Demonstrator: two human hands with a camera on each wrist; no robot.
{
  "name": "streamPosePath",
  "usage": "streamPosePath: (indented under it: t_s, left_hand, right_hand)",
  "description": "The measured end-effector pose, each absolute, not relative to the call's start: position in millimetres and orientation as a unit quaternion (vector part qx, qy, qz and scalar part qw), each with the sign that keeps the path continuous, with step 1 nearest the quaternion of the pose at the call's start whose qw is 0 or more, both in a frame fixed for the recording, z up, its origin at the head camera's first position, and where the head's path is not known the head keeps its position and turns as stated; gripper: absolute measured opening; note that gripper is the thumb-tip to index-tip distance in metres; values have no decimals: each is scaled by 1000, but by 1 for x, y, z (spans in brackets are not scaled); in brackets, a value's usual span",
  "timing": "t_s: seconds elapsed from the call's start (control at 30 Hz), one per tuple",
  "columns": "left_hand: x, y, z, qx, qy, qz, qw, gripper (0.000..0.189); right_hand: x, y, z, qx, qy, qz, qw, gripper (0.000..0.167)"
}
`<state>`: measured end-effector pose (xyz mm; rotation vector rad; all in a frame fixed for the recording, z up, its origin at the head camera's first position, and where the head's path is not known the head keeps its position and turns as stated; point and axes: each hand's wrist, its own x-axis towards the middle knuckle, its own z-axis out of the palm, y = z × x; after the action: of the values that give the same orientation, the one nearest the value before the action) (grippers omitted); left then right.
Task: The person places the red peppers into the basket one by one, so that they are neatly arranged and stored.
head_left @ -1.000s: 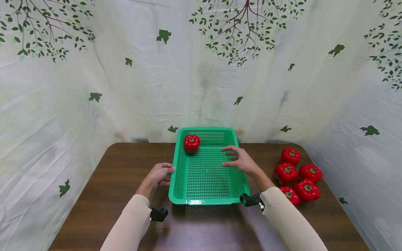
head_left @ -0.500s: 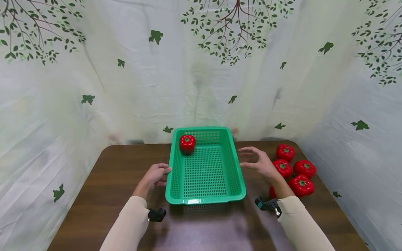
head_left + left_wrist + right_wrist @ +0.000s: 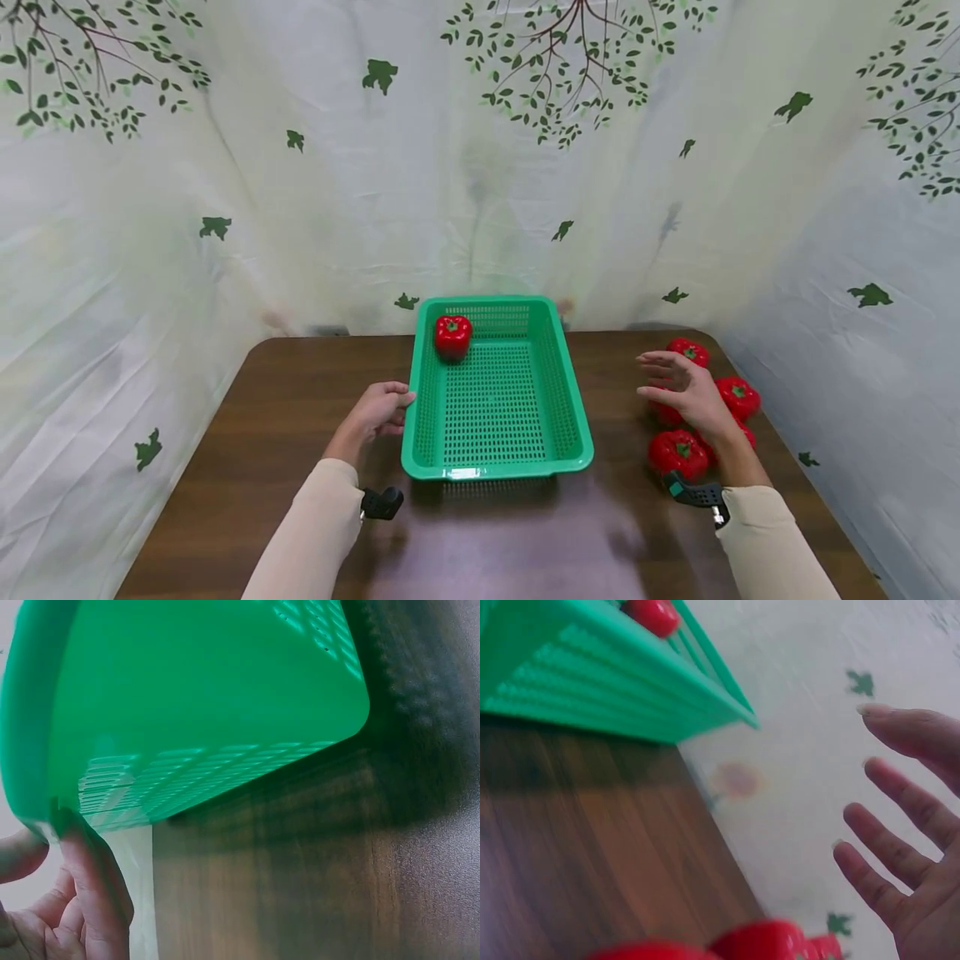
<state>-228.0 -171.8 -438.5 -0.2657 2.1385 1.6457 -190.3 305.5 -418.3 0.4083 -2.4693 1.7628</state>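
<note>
A green plastic basket stands mid-table, with one red bell pepper in its far left corner. My left hand pinches the basket's left rim between thumb and fingers; the left wrist view shows this grip on the rim close up. Over the peppers at the right, my right hand hovers with fingers spread apart and nothing in them. Beneath and around it lie several red bell peppers, partly hidden by the hand and wrist. Pepper tops show at the bottom of the right wrist view.
The brown wooden table ends at a back edge close behind the basket. A pale cloth printed with leaves and branches hangs behind and at both sides. Each wrist wears a black strap.
My right hand has moved from above the basket's right side rightward to the pepper group, staying empty. The left hand keeps its hold on the rim, and the basket stays in place.
</note>
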Motion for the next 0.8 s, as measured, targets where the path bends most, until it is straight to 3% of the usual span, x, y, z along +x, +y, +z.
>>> streamPosePath:
  t_s: [0.57,0.8]
  left_hand:
    - [-228,-170,-440,-97,772,592,211,35]
    - [-227,-172,-438,-101,770,593,211,35]
  right_hand:
    - [-136,380,-438,8,-827,535,170,46]
    - [-131,387,-444,-54,-866,474,151,53]
